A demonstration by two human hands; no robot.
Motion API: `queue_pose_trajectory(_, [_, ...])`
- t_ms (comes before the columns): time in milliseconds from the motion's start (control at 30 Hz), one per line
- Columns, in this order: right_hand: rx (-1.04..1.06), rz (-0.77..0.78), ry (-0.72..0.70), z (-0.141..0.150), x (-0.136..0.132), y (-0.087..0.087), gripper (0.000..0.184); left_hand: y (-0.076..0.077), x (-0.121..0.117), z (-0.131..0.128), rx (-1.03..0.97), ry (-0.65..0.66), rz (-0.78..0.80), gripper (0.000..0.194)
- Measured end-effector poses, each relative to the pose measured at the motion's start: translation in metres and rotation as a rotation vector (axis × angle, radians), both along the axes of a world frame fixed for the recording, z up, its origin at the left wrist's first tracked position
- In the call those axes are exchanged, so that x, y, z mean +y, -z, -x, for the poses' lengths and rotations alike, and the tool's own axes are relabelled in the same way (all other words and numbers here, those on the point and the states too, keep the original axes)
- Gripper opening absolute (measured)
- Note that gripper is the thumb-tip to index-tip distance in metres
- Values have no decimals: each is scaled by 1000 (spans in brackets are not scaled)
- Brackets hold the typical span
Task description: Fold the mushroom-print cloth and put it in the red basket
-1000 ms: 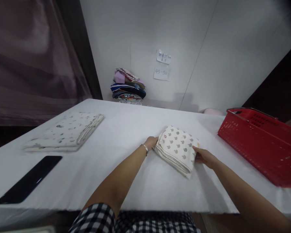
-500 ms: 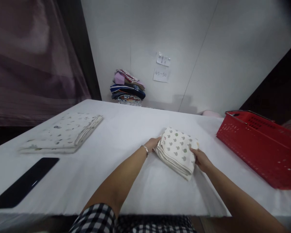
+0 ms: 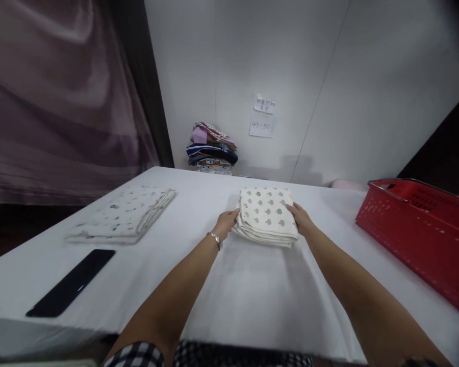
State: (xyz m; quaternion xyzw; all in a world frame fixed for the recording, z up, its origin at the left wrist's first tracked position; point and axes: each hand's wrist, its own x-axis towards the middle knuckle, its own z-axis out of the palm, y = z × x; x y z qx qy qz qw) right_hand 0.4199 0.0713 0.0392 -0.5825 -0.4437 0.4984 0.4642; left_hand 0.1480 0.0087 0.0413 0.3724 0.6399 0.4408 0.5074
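White wall: fills the background. Table: white cover, runs from the near edge back toward the wall. Purplish curtain: hangs at far left, beside a dark vertical strip.

Red basket: perforated, metal handle, on the table's right side, cut off by the frame edge. White folded cloth: small dark print, lies flat on the left side, layered edge toward the right. Fabric stack: mixed colours, against the wall beyond the table's back edge.

Mushroom-print cloth: folded into a layered square, at the table's middle, slightly right, between both hands; cannot tell whether its underside touches the cover. Black flat slab: near left, in front of the white folded cloth.

Left hand: fingers clamped on the left edge of the mushroom-print cloth. Right hand: grips its right edge, thumb on top. Two paper notes on the wall, the lower note reading "45-50". Silvery bracelet: around the left wrist.
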Motion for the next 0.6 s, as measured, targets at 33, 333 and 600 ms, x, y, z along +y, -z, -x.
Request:
queue_pose_trajectory(33, [-59, 46, 25, 5, 3, 6, 56, 6, -4, 4, -26, 5, 49, 40])
queue_pose_trajectory(333, [-262, 123, 35, 8, -24, 35, 57, 41, -20, 19, -84, 40, 138, 32])
queue_pose_trajectory(600, [-297, 150, -93, -8, -50, 34, 35, 55, -7, 12, 74, -47, 90, 23])
